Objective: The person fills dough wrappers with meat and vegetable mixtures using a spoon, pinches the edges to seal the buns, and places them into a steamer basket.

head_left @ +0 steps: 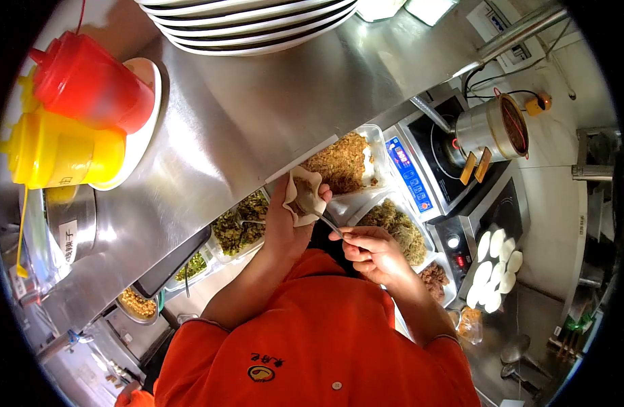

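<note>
My left hand (279,227) is cupped around a pale dough wrapper (293,211), its edges raised and wavy. Brown filling (302,195) sits inside the wrapper. My right hand (376,252) pinches the handle of a thin metal spoon (331,225). The spoon's far end reaches the wrapper's near rim, and its tip is partly hidden in the filling. Just beyond my hands is a tub of brown crumbly filling (339,163). A tub of greenish-brown shredded filling (397,230) stands right of my right hand. Dark green chopped filling (239,227) lies left of my left hand.
A steel shelf (258,115) juts over the tubs, bearing stacked plates (258,27) and red (98,85) and yellow (68,152) squeeze bottles. At right are a pot (488,129) on an induction cooker and several white oval pieces (494,271). Another person's hand (127,392) shows bottom left.
</note>
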`<state>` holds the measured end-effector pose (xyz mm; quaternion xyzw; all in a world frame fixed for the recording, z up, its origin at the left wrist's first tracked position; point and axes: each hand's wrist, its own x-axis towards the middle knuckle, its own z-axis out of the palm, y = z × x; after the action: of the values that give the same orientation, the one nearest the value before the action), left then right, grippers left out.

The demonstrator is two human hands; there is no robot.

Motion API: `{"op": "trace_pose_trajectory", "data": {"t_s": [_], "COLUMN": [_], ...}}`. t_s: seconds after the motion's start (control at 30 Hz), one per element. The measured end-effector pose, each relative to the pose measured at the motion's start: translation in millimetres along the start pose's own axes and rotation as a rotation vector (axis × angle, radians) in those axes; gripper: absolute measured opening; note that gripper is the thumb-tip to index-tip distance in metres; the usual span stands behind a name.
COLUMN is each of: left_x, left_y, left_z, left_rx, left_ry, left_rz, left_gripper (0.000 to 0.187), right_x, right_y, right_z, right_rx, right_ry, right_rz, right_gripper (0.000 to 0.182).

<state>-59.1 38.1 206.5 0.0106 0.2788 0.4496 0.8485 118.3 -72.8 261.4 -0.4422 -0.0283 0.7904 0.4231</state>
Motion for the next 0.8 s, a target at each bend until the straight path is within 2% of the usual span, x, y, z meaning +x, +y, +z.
{"op": "trace_pose_trajectory", "data": {"t_s": [0.1, 0.17, 0.2, 0.23, 0.3, 0.33, 0.37, 0.43, 0.5, 0.57, 0.6, 0.63, 0.7, 0.73, 0.8], "left_x": [-1.0, 0.6, 1.5, 1.0, -3.2, -9.9, -11.9, -12.8, -13.2, -11.1, -3.8, -3.4, -0.1, 6.1, 25.4], "left_y": [10.2, 17.4, 21.4, 24.6, 26.5, 27.6, 25.0, 17.9, 7.3, -5.8, -12.6, -18.0, -37.1, -45.9, -65.0], "left_z": [-8.7, -25.4, -36.7, -50.7, -74.3, -66.0, -71.4, -88.9, -99.4, -117.3, -138.8, -138.6, -135.3, -148.3, -171.5], "left_rx": [-0.070, -0.058, -0.044, -0.046, -0.010, 0.011, 0.008, -0.032, -0.004, -0.054, 0.072, 0.070, 0.081, 0.071, 0.113], "left_ry": [0.015, 0.049, 0.084, 0.088, 0.156, 0.273, 0.278, 0.225, 0.230, 0.097, -0.167, -0.164, 0.224, 0.121, 0.199], "left_rz": [-0.028, -0.004, 0.025, 0.027, 0.021, 0.035, 0.038, -0.001, -0.042, -0.177, -0.175, -0.170, -0.302, -0.292, -0.271], "left_gripper": [0.051, 0.047, 0.044, 0.044, 0.039, 0.039, 0.039, 0.041, 0.039, 0.036, 0.036, 0.036, 0.035, 0.033, 0.032], "right_x": [4.6, 5.4, 11.5, 20.7, 34.0, 48.2, 67.6, 111.0, 124.7, 149.1, 158.9, 166.4, 180.4, 183.9, 183.7], "right_y": [-1.0, -5.3, -4.8, -8.4, -24.3, -29.8, -31.6, -31.7, -54.0, -78.1, -83.9, -87.2, -85.7, -84.4, -81.7], "right_z": [-13.1, -23.7, -31.4, -38.2, -34.9, -43.4, -58.2, -84.9, -58.6, -56.8, -57.1, -58.5, -59.1, -56.3, -52.2], "right_rx": [0.120, 0.167, 0.101, -0.110, -0.188, -0.568, -0.949, -1.586, -1.749, -2.044, -2.123, -2.201, -2.223, -2.242, -2.248], "right_ry": [-0.085, -0.268, -0.269, -0.213, 0.198, 0.273, 0.341, 0.423, 0.611, 0.632, 0.581, 0.529, 0.501, 0.476, 0.467], "right_rz": [0.116, 0.173, 0.037, -0.125, -0.169, -0.238, -0.305, -0.913, -0.713, -0.366, -0.366, -0.367, -0.372, -0.378, -0.394], "right_gripper": [0.030, 0.029, 0.030, 0.029, 0.029, 0.030, 0.031, 0.032, 0.036, 0.031, 0.027, 0.024, 0.022, 0.021, 0.021]}}
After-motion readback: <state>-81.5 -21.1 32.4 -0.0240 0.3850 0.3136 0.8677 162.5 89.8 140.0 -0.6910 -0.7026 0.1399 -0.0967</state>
